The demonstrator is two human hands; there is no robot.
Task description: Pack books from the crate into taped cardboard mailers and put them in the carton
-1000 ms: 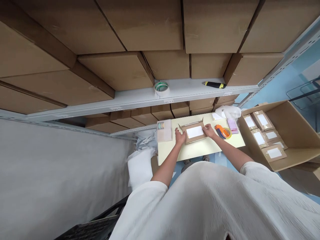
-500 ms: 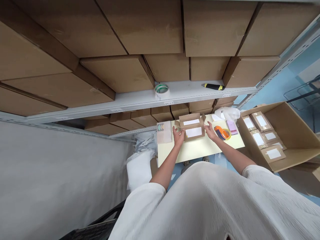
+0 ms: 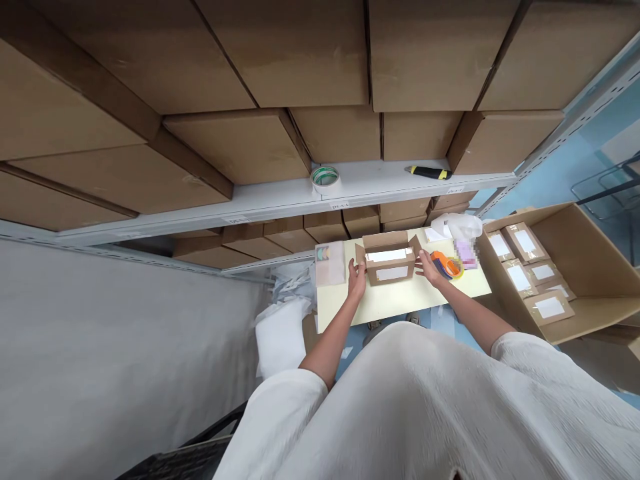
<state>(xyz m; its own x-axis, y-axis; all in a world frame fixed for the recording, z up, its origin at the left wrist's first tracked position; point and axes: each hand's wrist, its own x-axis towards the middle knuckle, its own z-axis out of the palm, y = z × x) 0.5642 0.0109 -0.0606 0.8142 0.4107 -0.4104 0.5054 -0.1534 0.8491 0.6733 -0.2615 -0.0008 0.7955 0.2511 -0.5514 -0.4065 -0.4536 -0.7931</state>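
A small cardboard box [image 3: 369, 275] with raised flaps stands on the pale yellow table, a white label on its front. Something white shows in its opening. At its left end my left hand [image 3: 357, 280] grips the side, thumb toward the front. My right hand [image 3: 428, 268] holds the right end, its fingers against the side by the flap. Just right of that hand lies an orange and blue tape dispenser [image 3: 445, 265] with yellowish tape. A flat pale packet with coloured shapes [image 3: 330, 265] rests left of the box.
A large open carton [image 3: 595, 267] at the right holds several labelled small boxes. Shelves packed with cartons [image 3: 240, 143] rise ahead; a tape roll [image 3: 325, 179] and a utility knife [image 3: 430, 173] lie on one. White packing sheets [image 3: 280, 337] are left of the table [image 3: 370, 310].
The box has tipped so its front wall faces me and its opening shows more. Its side flaps stand wider, and my right hand has shifted slightly right with its end.
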